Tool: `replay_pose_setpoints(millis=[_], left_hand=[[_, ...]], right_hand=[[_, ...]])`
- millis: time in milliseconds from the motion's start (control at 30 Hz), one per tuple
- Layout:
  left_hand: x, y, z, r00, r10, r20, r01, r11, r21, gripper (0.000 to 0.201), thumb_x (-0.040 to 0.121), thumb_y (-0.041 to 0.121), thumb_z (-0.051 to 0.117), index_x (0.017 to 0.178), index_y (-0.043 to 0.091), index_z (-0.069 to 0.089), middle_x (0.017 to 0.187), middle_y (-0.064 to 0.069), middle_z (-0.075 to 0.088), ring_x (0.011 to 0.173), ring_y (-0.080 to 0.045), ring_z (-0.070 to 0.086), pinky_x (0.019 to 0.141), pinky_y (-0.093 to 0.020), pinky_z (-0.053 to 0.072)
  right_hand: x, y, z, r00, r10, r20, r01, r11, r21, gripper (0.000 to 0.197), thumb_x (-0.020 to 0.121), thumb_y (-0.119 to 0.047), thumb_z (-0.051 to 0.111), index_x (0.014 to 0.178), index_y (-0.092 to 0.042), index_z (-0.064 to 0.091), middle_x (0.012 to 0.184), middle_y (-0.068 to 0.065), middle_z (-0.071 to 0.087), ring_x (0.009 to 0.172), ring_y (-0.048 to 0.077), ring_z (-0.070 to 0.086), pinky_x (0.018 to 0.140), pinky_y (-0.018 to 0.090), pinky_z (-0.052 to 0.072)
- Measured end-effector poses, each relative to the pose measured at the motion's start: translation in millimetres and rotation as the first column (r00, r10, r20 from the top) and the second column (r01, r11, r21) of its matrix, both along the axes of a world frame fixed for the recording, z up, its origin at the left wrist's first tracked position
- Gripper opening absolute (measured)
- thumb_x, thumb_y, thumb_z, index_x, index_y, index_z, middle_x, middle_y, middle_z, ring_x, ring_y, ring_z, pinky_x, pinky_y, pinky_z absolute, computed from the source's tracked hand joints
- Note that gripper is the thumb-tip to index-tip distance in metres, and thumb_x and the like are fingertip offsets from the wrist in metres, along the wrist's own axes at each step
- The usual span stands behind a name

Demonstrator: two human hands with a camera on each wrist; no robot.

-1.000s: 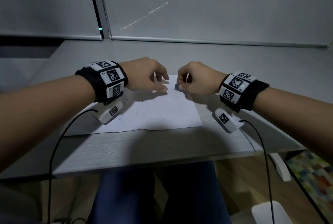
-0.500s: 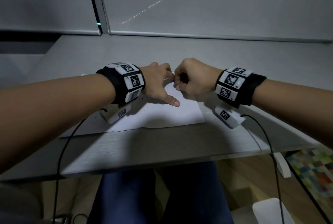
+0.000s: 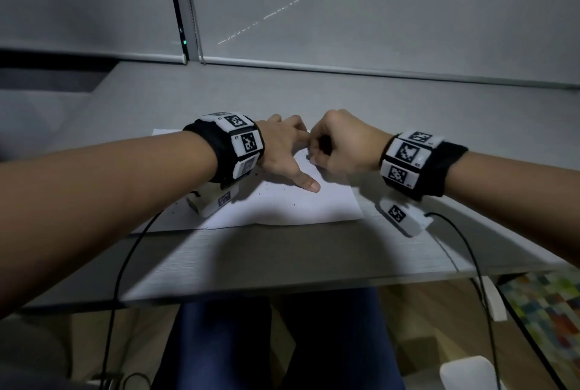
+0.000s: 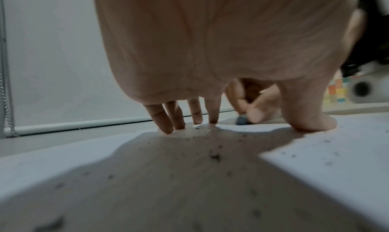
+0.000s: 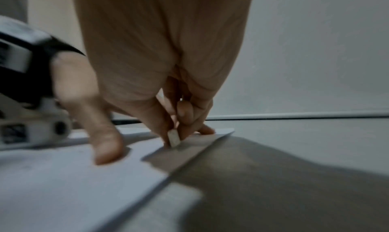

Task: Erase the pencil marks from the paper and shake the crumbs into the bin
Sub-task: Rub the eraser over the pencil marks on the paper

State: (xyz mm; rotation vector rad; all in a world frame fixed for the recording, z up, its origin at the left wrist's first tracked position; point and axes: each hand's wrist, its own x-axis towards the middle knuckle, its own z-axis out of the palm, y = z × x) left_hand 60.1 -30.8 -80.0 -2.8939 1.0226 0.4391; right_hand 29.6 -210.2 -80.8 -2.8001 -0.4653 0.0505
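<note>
A white sheet of paper (image 3: 282, 204) lies flat on the grey desk, speckled with dark eraser crumbs (image 4: 214, 156). My left hand (image 3: 284, 151) rests on the sheet with straight, spread fingers and thumb pressing it down. My right hand (image 3: 342, 146) is curled beside it near the paper's far right corner. It pinches a small eraser (image 5: 173, 138) whose tip touches the paper (image 5: 63, 177). In the left wrist view the eraser (image 4: 242, 120) shows as a bluish stub below the right fingertips.
The grey desk (image 3: 282, 258) runs back to a window with closed blinds (image 3: 376, 13). Cables hang from both wrist cameras over the desk's near edge. A white bin rim (image 3: 467, 374) shows on the floor at the lower right, next to a colourful mat (image 3: 552, 305).
The left hand went from loosely curled above the paper to flat, with its thumb spread on the sheet. The right hand moved slightly left towards it, still gripping the eraser.
</note>
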Motion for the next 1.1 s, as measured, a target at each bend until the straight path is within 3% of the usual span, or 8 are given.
replay_pose_setpoints(millis=[133,233,433,567,667,833,1000,1100], left_hand=[[1,-1,3,0.999,-0.008,-0.032,0.008,1.0,0.009,0.09,0.066,0.091,0.069,0.145,0.054,0.043,0.151,0.011,0.033,0.133,-0.026,0.037,0.102,-0.052,0.044],[3,-2,4,0.999,-0.008,-0.041,0.01,0.999,0.032,0.102,0.066,0.091,0.069,0.154,0.052,0.035,0.152,0.01,0.032,0.133,-0.027,0.037,0.104,-0.055,0.045],[2,-3,4,0.999,-0.005,-0.05,0.007,0.999,0.034,0.1,0.068,0.089,0.069,0.154,0.053,0.033,0.152,0.009,0.031,0.135,-0.028,0.036,0.1,-0.05,0.042],[3,-4,3,0.999,-0.018,-0.038,0.019,0.999,0.033,0.094,0.064,0.092,0.069,0.145,0.058,0.038,0.149,0.008,0.033,0.131,-0.029,0.038,0.089,-0.046,0.037],[4,-7,3,0.999,-0.02,-0.03,0.022,0.998,0.06,0.094,0.065,0.092,0.069,0.146,0.054,0.039,0.151,0.006,0.031,0.131,-0.029,0.038,0.089,-0.046,0.038],[2,-7,5,1.0,-0.001,-0.031,0.004,0.996,0.093,0.1,0.065,0.092,0.068,0.15,0.051,0.035,0.153,0.008,0.029,0.136,-0.029,0.036,0.094,-0.049,0.04],[-1,-6,9,0.999,-0.013,-0.053,0.017,0.997,0.075,0.09,0.062,0.093,0.069,0.141,0.065,0.035,0.151,0.006,0.03,0.134,-0.031,0.037,0.101,-0.052,0.041],[0,-7,7,0.999,-0.018,-0.036,0.021,0.996,0.081,0.096,0.064,0.092,0.068,0.146,0.059,0.032,0.152,0.006,0.03,0.133,-0.031,0.038,0.098,-0.051,0.042]], right_hand=[[2,-4,4,0.997,0.028,-0.073,-0.027,0.999,0.021,0.014,0.086,-0.023,0.08,0.073,-0.017,0.079,0.066,-0.003,0.076,0.056,0.004,0.067,0.057,0.019,0.053],[20,-11,4,0.999,-0.044,0.007,0.044,0.999,0.009,0.017,0.085,-0.025,0.083,0.072,-0.014,0.079,0.063,-0.005,0.071,0.054,0.007,0.062,0.059,0.023,0.049],[10,-8,1,0.998,-0.038,0.042,0.04,0.999,-0.028,0.013,0.086,-0.02,0.074,0.073,-0.016,0.074,0.069,0.0,0.075,0.066,0.021,0.073,0.067,0.042,0.066],[-12,-5,6,0.994,0.048,-0.097,-0.05,0.999,-0.013,0.007,0.084,-0.015,0.076,0.077,-0.013,0.077,0.076,0.0,0.08,0.068,0.012,0.076,0.066,0.033,0.065],[-1,-8,10,0.999,0.025,-0.041,-0.026,0.999,-0.032,0.01,0.085,-0.017,0.079,0.076,-0.013,0.078,0.07,-0.001,0.077,0.06,0.005,0.071,0.064,0.033,0.063],[8,-6,8,1.0,-0.005,0.004,0.005,0.999,-0.052,0.01,0.082,-0.023,0.075,0.073,-0.017,0.075,0.07,-0.004,0.076,0.067,0.017,0.074,0.069,0.043,0.066],[-23,-5,9,0.987,0.105,-0.125,-0.108,0.994,-0.016,0.011,0.084,-0.021,0.073,0.076,-0.014,0.074,0.074,0.002,0.079,0.068,0.016,0.076,0.066,0.035,0.065],[-9,-7,12,0.996,0.052,-0.076,-0.056,0.997,-0.045,0.013,0.085,-0.025,0.081,0.077,-0.014,0.079,0.069,0.0,0.077,0.061,0.016,0.071,0.064,0.035,0.064]])
